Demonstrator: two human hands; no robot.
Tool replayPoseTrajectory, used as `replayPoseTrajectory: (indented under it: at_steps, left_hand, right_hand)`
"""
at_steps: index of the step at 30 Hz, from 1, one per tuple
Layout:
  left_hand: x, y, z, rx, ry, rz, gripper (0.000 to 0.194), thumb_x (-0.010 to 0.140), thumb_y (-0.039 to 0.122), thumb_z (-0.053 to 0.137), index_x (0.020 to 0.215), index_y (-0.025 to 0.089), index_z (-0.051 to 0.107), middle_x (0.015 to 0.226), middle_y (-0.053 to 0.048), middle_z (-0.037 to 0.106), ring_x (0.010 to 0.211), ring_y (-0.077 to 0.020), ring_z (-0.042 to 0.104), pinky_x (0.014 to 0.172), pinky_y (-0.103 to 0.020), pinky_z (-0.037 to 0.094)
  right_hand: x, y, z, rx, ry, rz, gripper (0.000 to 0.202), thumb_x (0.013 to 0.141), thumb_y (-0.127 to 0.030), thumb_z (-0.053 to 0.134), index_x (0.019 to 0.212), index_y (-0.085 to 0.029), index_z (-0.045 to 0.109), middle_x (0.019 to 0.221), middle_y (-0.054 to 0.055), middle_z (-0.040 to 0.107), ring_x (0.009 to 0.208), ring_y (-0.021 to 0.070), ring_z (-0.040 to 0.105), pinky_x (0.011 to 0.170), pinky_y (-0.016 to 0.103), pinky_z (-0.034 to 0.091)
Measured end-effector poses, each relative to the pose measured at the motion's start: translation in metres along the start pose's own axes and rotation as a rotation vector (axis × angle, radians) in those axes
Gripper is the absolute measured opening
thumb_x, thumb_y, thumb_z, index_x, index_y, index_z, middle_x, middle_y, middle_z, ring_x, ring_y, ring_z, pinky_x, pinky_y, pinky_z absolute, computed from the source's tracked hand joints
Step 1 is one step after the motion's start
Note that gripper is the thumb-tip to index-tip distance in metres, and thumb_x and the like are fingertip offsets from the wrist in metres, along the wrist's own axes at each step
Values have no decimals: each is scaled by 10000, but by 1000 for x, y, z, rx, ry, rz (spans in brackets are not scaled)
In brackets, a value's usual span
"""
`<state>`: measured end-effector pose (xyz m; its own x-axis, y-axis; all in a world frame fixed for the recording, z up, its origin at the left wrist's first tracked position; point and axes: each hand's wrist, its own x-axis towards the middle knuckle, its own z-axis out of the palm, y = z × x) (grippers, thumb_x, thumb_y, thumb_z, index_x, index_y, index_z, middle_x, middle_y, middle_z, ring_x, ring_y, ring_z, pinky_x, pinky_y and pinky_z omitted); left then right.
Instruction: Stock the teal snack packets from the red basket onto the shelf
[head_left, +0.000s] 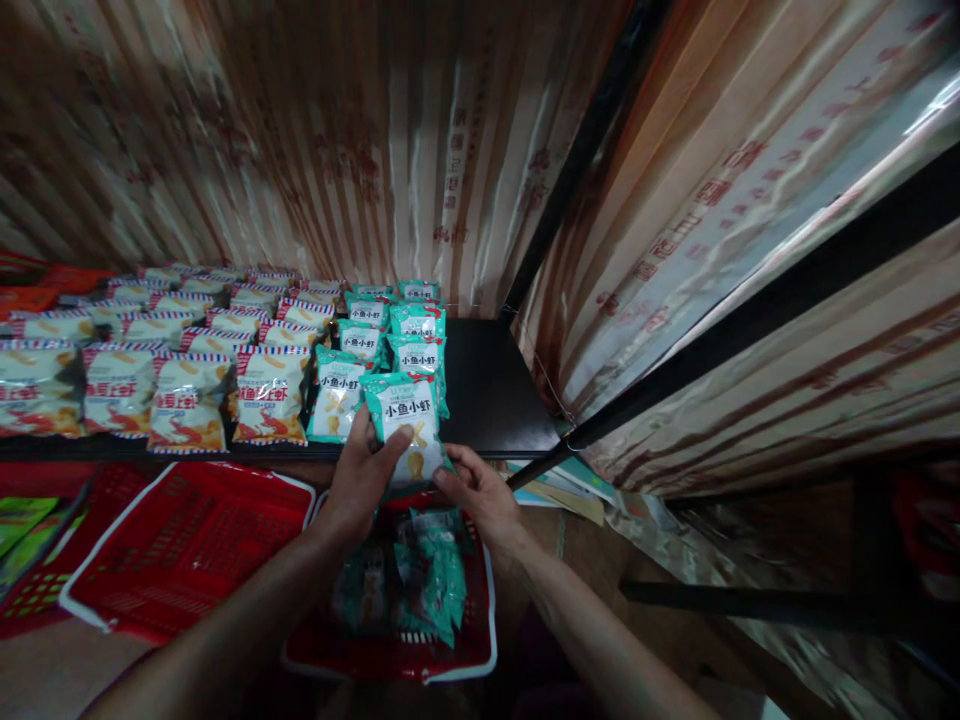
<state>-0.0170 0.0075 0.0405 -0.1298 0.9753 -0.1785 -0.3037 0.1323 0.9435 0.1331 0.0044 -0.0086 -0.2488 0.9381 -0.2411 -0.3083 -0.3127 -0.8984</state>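
A teal and white snack bag (409, 408) is held upright between both hands at the shelf's front edge. My left hand (367, 470) grips its left side, thumb across the front. At its lower right corner, my right hand (480, 492) pinches the bag. Matching teal bags (418, 354) stand in two rows on the black shelf (495, 385) just behind. Below my hands, a red basket (390, 660) with a white handle holds several more teal bags (431, 570).
White bags with striped tops (270, 395) fill the shelf's left part, with orange packs (71, 278) beyond. An overturned or tilted red basket (202, 540) lies lower left, near green packs (26, 525). Black frame bars (720, 310) and printed curtains (450, 150) surround the shelf.
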Motion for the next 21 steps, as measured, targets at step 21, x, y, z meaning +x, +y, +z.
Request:
replayPoseTrajectory:
  at_steps: [21]
  left_hand:
    - [2, -26, 26, 198, -87, 26, 772, 757, 391, 662, 1411, 215, 292, 1300, -103, 567, 1151, -239, 560, 982, -380, 439]
  right_hand:
    - [-1, -15, -20, -32, 179, -43, 397, 633, -397, 804, 954, -200, 680, 766, -9, 704, 605, 108, 606, 569, 212, 478]
